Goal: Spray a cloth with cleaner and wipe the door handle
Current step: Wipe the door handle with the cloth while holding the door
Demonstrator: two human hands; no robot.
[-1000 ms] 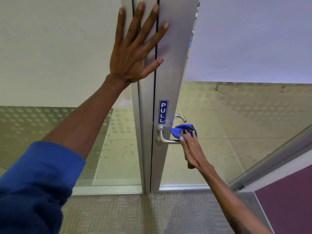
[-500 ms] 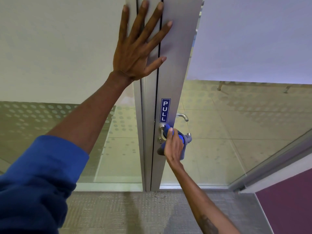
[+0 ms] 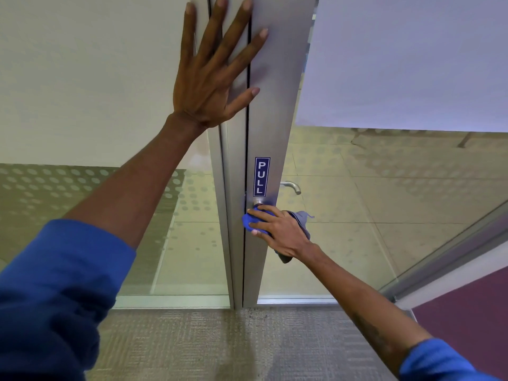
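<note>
My right hand (image 3: 279,229) grips a blue cloth (image 3: 251,221) and presses it over the near door handle, against the grey metal door frame (image 3: 275,119) just below the blue PULL sign (image 3: 262,176). Only the handle's round base (image 3: 258,202) shows above the cloth. The lever is hidden under my hand and the cloth. My left hand (image 3: 211,78) lies flat, fingers spread, high on the frame across the gap between door and fixed post. A second handle (image 3: 292,186) on the door's far side shows through the glass. No spray bottle is in view.
Glass panels with frosted upper parts and dot patterns stand on both sides of the frame. Grey carpet (image 3: 192,345) lies under me. A purple wall panel (image 3: 467,312) and an angled metal rail sit at the lower right.
My right hand has slid the cloth from the lever's outer end in to the handle's base by the frame. My left hand has stayed flat on the frame.
</note>
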